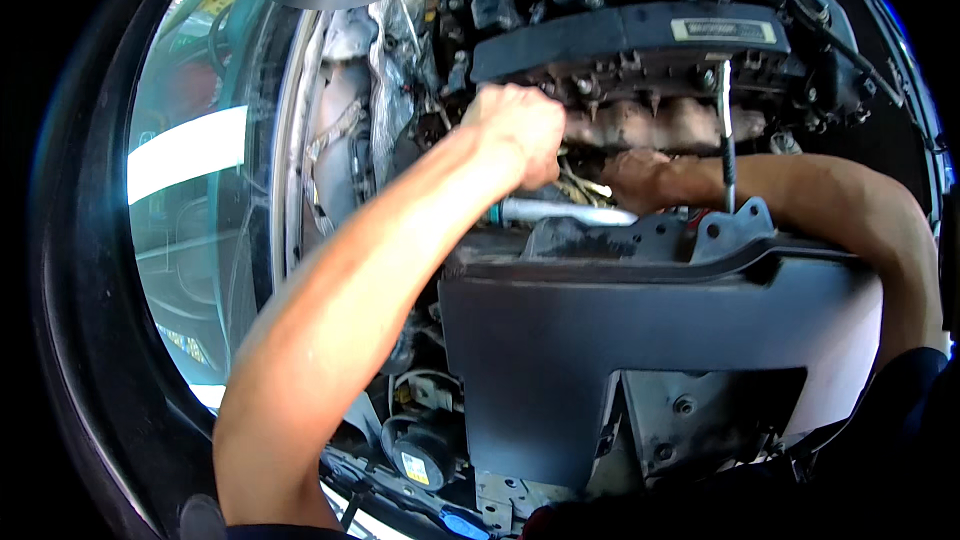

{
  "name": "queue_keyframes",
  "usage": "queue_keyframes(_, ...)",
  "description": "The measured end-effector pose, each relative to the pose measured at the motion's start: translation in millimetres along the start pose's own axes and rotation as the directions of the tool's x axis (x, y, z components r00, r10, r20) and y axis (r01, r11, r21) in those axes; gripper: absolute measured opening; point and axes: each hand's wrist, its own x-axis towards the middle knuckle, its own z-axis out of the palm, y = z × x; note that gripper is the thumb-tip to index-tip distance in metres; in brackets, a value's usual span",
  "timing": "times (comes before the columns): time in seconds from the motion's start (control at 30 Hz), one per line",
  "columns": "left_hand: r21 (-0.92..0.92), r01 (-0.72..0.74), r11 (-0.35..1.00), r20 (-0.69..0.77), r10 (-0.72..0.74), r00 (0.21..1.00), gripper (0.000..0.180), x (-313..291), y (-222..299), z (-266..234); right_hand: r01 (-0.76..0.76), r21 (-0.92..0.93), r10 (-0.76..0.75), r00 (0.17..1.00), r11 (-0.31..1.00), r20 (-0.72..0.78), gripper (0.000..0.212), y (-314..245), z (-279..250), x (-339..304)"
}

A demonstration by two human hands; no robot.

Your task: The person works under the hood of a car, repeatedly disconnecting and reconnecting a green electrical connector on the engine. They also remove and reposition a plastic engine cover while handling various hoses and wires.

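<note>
Black panel (620, 340): nearest the camera, a big dark cover spread across the front edge of the engine bay, with a grey metal bracket (700, 230) sticking up along its far edge.
Left arm: brought in from the lower edge and stretched up over the panel's left corner, deep into the bay.
Left hand (518, 130): clenched into a fist just in front of the rusty exhaust manifold (660, 120). What's actually gripped can't be made out, it's hidden inside the fist.
Silver tool handle (560, 211): a shiny metal bar with a teal end, seen lying just below the left fist and right behind the panel's far edge. Can't tell if it's touched by either hand.
Right hand (640, 180): reached in from the right edge, tucked low under the manifold. Fingers are hidden, so the grip can't be told.
Thin metal rod (727, 135): stood upright just beside the right wrist, running from the manifold area down to the bracket.
Engine cover (630, 35): black, set across the far side above the manifold.
Windshield (200, 200): curved along the left edge, bright glare caught on it.
</note>
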Motion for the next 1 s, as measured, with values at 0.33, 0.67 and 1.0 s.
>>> queue_keyframes(0.33,-0.614,0.193,0.766,0.454,0.143,0.879,0.043,6,42,22,-0.140,0.141,0.107,0.970,0.980,0.220,0.031,-37,-42,-4)
queue_keyframes(0.67,-0.393,0.245,0.886,0.073,-0.236,0.969,0.022,-11,33,16,0.049,0.016,-0.051,0.986,0.999,0.156,0.029,-17,-19,10)
queue_keyframes(1.0,-0.073,0.000,0.997,-0.103,-0.007,0.995,0.038,-3,12,15,-0.317,-0.169,0.270,0.929,0.933,-0.254,0.037,-39,0,-2)
